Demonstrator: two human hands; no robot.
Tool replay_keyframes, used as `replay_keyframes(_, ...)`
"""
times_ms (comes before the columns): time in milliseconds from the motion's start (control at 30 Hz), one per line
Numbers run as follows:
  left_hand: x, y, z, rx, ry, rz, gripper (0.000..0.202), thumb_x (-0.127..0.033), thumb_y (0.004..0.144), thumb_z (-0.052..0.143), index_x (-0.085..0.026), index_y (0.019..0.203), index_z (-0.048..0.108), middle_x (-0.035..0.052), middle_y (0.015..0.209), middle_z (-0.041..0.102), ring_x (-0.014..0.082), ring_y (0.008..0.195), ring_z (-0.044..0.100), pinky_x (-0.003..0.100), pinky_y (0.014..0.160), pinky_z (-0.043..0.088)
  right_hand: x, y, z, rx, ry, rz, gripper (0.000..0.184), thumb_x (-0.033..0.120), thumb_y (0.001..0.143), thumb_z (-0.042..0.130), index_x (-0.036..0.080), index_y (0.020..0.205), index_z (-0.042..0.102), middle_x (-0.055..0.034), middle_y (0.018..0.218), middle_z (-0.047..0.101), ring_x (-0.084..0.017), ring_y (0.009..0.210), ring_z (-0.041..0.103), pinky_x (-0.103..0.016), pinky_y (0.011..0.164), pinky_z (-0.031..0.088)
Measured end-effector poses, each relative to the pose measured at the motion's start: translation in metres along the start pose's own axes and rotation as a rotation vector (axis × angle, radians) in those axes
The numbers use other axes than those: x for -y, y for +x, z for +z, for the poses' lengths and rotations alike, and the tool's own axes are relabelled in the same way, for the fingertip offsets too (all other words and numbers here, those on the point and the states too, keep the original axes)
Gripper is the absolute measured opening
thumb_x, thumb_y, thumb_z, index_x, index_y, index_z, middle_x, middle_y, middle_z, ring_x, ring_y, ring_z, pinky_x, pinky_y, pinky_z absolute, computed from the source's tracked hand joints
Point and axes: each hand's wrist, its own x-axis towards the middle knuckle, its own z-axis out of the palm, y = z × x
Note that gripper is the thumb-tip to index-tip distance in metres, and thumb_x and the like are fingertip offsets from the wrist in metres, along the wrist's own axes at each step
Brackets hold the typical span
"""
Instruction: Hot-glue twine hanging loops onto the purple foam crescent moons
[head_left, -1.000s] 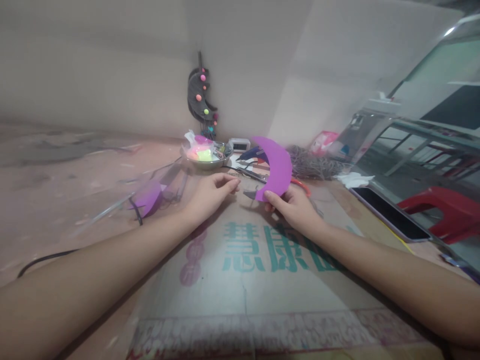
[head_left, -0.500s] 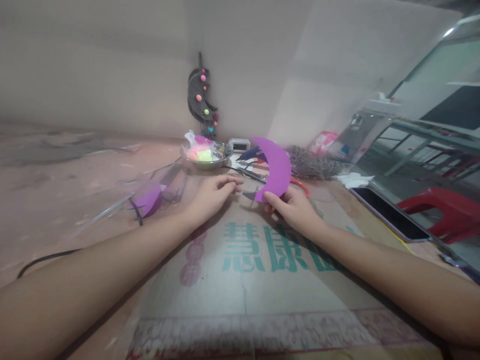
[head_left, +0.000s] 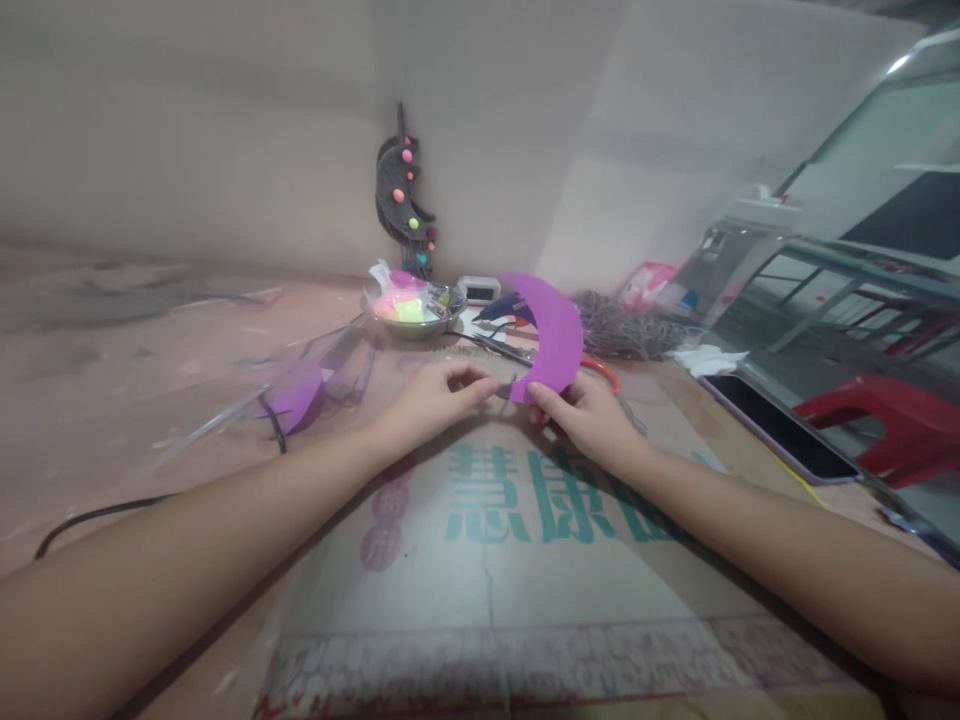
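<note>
A purple paper crescent (head_left: pixel 561 340) stands upright over the cardboard, curving open to the left. My right hand (head_left: pixel 581 405) is closed on its lower end, thumb in front and the other fingers behind. The crescent's lower left tip (head_left: pixel 505 389) is dark grey. My left hand (head_left: pixel 442 395) pinches this tip between thumb and index finger, its other fingers curled. Beyond the crescent lie scissors (head_left: pixel 601 374) with orange-red handles and a blue glue gun (head_left: pixel 499 308), both partly hidden.
Printed cardboard (head_left: pixel 450 600) lies under my hands. A metal bowl (head_left: pixel 416 325) holds colourful pieces. Grey yarn (head_left: pixel 630 330) is heaped at the back right, near a phone (head_left: pixel 780 428). Left are purple scraps (head_left: pixel 300 400) and a black cable (head_left: pixel 97 512). A decorated grey crescent (head_left: pixel 394 190) leans on the wall.
My left hand has moved slightly right and closed its thumb and index finger on the crescent's grey tip. My right hand and the crescent have hardly moved.
</note>
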Motion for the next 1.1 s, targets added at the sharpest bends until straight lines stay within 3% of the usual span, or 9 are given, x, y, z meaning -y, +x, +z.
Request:
replay_keyframes(367, 0.0021, -0.0011, 0.0005, -0.003, 0.011, 0.052, 0.033, -0.046, 0.086, 0.056, -0.016, 0.088, 0.069, 0.0030, 0.087, 0.070, 0.0170, 0.080, 0.061, 0.027, 0.072, 0.043, -0.0065, 0.0005, 0.0022, -0.035, 0.148, -0.026, 0.022, 0.037, 0.085, 0.057, 0.016, 0.077, 0.056, -0.0008, 0.063, 0.062, -0.013, 0.057, 0.057, -0.025, 0.056, 0.045)
replay_keyframes(567, 0.0016, -0.0010, 0.0004, -0.020, -0.001, 0.047, 0.031, -0.044, 0.086, 0.055, -0.018, 0.097, 0.069, 0.0041, 0.097, 0.071, 0.0188, 0.088, 0.062, 0.028, 0.078, 0.044, -0.0086, 0.0004, 0.0019, -0.035, 0.124, -0.022, 0.022, 0.034, 0.087, 0.055, 0.017, 0.073, 0.054, -0.0001, 0.062, 0.061, -0.011, 0.055, 0.054, -0.023, 0.054, 0.042)
replay_keyframes(767, -0.0018, -0.0025, 0.0012, -0.010, 0.005, 0.032, 0.028, -0.042, 0.085, 0.058, -0.016, 0.088, 0.067, 0.0035, 0.089, 0.069, 0.0166, 0.081, 0.060, 0.028, 0.075, 0.044, -0.0049, 0.0013, 0.0016, -0.013, 0.097, -0.011, 0.024, 0.034, 0.087, 0.053, 0.016, 0.072, 0.055, -0.0004, 0.061, 0.061, -0.011, 0.053, 0.053, -0.022, 0.051, 0.041)
replay_keyframes(1100, -0.0002, -0.0020, 0.0006, -0.012, -0.007, 0.050, 0.031, -0.045, 0.085, 0.056, -0.016, 0.090, 0.068, 0.0038, 0.090, 0.069, 0.0171, 0.082, 0.061, 0.027, 0.073, 0.044, -0.0009, 0.0004, 0.0007, 0.002, -0.015, 0.003, 0.027, 0.035, 0.086, 0.053, 0.015, 0.070, 0.059, -0.0016, 0.061, 0.063, -0.011, 0.051, 0.053, -0.022, 0.049, 0.040)
